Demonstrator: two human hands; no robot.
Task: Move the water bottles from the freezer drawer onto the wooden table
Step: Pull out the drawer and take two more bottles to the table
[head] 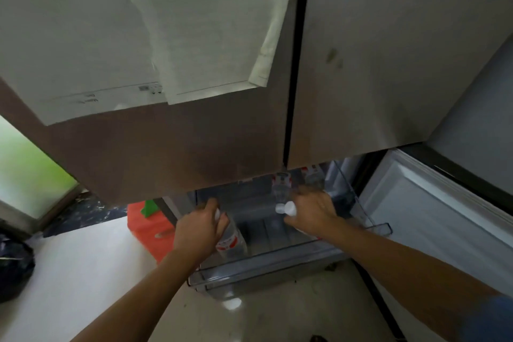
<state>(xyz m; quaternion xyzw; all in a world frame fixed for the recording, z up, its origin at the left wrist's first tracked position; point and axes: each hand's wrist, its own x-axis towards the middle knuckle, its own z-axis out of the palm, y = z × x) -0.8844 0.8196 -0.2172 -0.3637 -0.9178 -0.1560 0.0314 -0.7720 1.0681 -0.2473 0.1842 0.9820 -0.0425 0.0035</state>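
A clear plastic freezer drawer (266, 266) is pulled out below the fridge doors. My left hand (198, 230) is closed around the top of a clear water bottle (231, 241) with a red-and-white label, at the drawer's left side. My right hand (312, 212) grips a second bottle by its neck; its white cap (286, 208) sticks out to the left of my fingers. Two more labelled bottles (281, 184) (313, 178) lie at the back of the drawer, partly hidden under the doors. No wooden table is in view.
The two closed upper fridge doors (194, 141) hang over the drawer, with white paper sheets (138, 36) stuck on the left one. An open white freezer door (433, 216) stands at the right. An orange box (151, 233) and a dark bag (14, 266) sit on the floor at the left.
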